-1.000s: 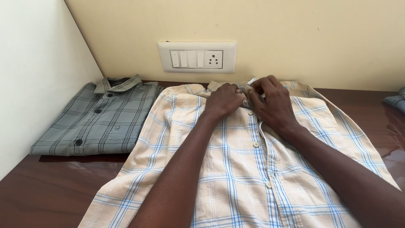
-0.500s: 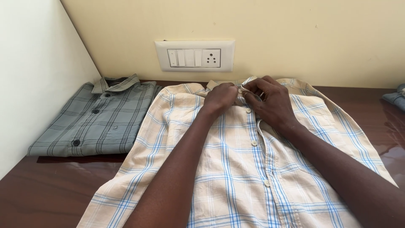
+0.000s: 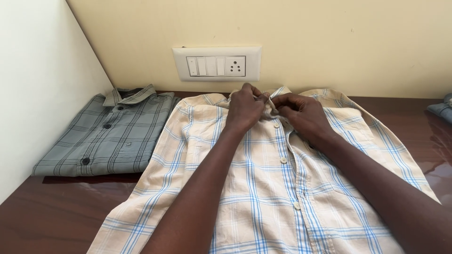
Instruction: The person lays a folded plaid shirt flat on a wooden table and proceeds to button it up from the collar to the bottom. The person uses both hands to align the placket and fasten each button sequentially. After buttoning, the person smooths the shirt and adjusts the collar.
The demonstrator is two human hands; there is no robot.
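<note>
A: While the collar is being worked, the left hand (image 3: 245,108) is closed, pinching the placket edge of the cream plaid shirt (image 3: 263,188) just under the collar. The right hand (image 3: 301,115) is pinched on the opposite edge, touching the left hand.

B: Shirt position?

A: Laid flat, front up, on the dark wooden surface (image 3: 61,211), collar toward the wall. It is spread open-armed, not folded.

B: Progress?

A: The buttons (image 3: 283,160) lower down the placket appear fastened. The topmost one is hidden under the fingers, so whether it is closed cannot be told. Judged: buttoning is near its end; nothing of a fold has been started.

B: Surroundings?

A: A grey checked shirt (image 3: 108,134) is seen just beside it on the left, buttoned and folded. A white switch plate (image 3: 216,63) is mounted on the wall behind. A blue cloth edge (image 3: 442,110) is visible far right.
</note>
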